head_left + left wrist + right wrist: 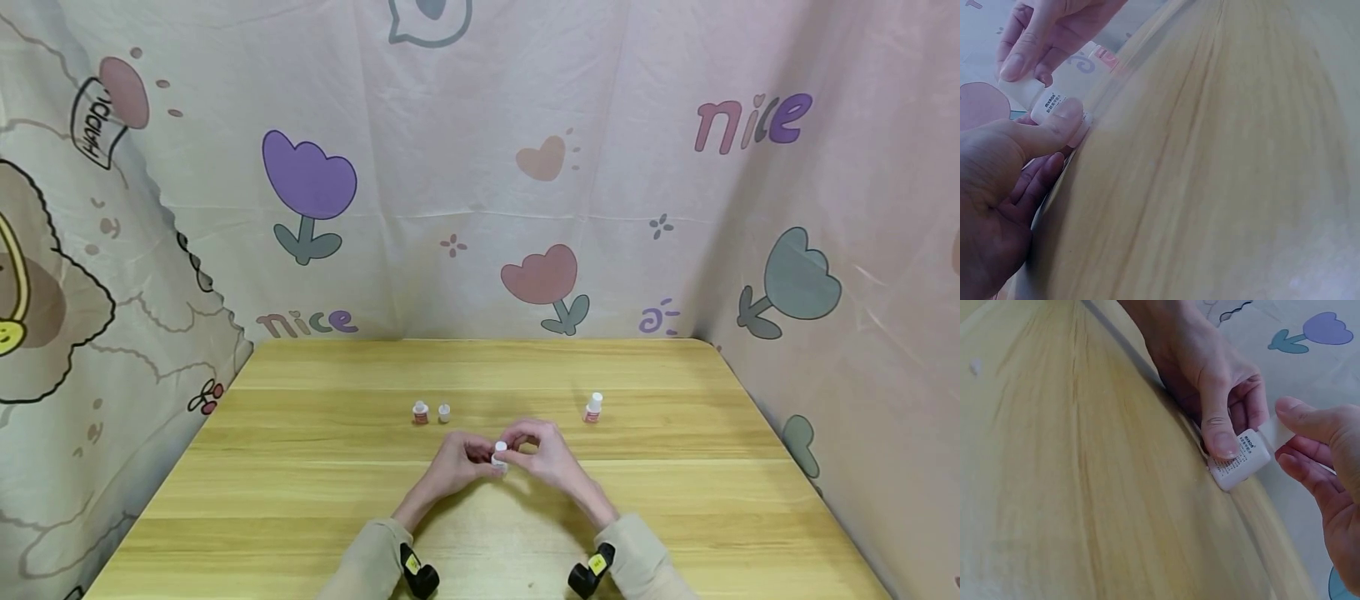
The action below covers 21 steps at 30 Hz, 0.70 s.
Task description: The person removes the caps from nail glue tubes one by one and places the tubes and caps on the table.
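Note:
My left hand grips a small white bottle by its body, thumb across the printed label. The bottle looks upright in the head view, low over the table or touching it; I cannot tell which. My right hand pinches the bottle's tall white cap between thumb and fingers. The cap sits at the bottle's neck; whether it is loose is unclear. In the left wrist view the cap is mostly behind the right fingers.
Farther back at left, a small bottle with a red label stands beside a separate white cap. A capped white bottle with a reddish label stands at back right. The wooden table meets a printed curtain behind.

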Motion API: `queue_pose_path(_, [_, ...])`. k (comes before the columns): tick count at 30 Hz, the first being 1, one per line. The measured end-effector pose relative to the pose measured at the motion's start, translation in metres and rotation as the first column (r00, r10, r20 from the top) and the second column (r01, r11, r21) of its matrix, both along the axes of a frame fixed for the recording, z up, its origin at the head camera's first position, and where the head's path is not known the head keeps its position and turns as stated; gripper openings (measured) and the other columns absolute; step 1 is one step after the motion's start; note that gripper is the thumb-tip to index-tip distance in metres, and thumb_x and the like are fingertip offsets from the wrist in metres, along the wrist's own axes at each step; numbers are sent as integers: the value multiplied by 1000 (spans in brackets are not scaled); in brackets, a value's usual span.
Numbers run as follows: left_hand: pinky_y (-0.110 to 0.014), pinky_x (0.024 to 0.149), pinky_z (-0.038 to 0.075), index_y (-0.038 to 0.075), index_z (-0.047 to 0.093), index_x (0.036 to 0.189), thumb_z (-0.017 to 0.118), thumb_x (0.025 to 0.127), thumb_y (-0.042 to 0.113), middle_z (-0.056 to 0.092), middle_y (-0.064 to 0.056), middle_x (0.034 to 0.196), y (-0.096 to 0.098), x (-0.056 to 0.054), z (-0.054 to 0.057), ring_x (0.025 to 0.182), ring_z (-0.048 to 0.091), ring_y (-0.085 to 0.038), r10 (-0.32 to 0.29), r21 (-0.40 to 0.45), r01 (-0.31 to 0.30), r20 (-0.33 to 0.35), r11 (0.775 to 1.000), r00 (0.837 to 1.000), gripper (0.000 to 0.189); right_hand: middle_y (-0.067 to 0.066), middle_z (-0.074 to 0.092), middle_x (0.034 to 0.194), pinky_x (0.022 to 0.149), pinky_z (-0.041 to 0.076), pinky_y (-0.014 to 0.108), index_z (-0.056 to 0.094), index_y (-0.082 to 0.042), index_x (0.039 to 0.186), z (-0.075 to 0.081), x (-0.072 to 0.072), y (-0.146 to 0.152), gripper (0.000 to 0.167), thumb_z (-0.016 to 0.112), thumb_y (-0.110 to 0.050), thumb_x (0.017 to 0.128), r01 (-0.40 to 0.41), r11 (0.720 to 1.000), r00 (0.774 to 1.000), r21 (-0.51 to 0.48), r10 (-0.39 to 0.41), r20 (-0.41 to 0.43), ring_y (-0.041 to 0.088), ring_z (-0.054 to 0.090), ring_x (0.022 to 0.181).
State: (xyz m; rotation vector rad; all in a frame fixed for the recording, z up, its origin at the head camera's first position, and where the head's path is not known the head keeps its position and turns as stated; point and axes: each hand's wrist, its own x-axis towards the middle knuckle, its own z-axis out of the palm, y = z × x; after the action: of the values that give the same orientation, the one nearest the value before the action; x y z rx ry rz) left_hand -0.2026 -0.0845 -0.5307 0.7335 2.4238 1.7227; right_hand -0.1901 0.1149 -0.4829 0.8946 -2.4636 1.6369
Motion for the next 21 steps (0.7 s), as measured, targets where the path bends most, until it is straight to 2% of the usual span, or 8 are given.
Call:
queue_pose_path(6, [-18,66,54,2,78,97,85,77,7,77,-17,86,0,-1,-2,70,64,-1,-5,14,5,13,1000,1000,21,16,72,92,80,60,35,73,0,93,-17,-10,3,10,77,1,84,-13,1000,999,18,14,-46,14,65,80])
queue_pose_path(12, [-18,66,54,2,78,96,85,77,7,77,-17,85,-1,-1,-1,70,64,-1,-6,11,6,3,1000,1000,21,9,74,97,87,59,33,76,-7,98,-18,-12,6,11,77,-8,87,-56,998,997,18,57,-58,16,69,85])
queue_pose_path(17, [-18,66,54,2,78,96,85,77,7,77,-17,84,-1,-1,-2,69,65,-1,-8,3,8,-12,1000,1000,21,8,74,99,93,57,30,75,-5,102,-18,-13,7,12,73,-7,90,-96,995,992,23,98,-78,11,68,88])
queue_pose_path(21, [-19,66,55,2,78,96,85,77,7,77,-17,85,-1,-1,-2,70,65,-1,-5,-8,4,-14,1000,1000,21,10,73,100,93,57,32,74,-3,103,-19,-13,8,13,71,-4,90,-114,993,989,29,116,-87,8,66,88])
